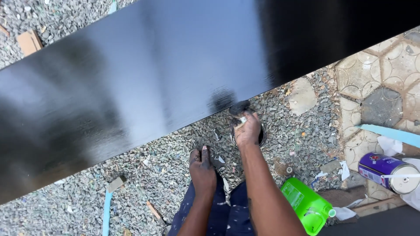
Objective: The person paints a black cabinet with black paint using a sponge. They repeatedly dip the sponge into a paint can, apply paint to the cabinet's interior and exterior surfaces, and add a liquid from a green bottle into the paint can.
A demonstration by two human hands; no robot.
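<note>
A long glossy black painted board [131, 78] runs across the view above gravel ground. My right hand [247, 130] grips a paintbrush [239, 109] whose black bristles touch the board's lower edge. Under that hand a round dark paint can [261, 136] sits on the gravel, mostly hidden. My left hand [202, 168], smeared with black paint, hangs below the board with its fingers held together and nothing in it. My paint-spattered dark blue trousers [227, 209] show below the arms.
A green plastic jug [306, 205] lies on the gravel at the lower right. A purple tin [387, 171] lies on its side near patterned paving tiles [385, 74]. Wood scraps [29, 41] and blue strips [106, 209] are scattered on the gravel.
</note>
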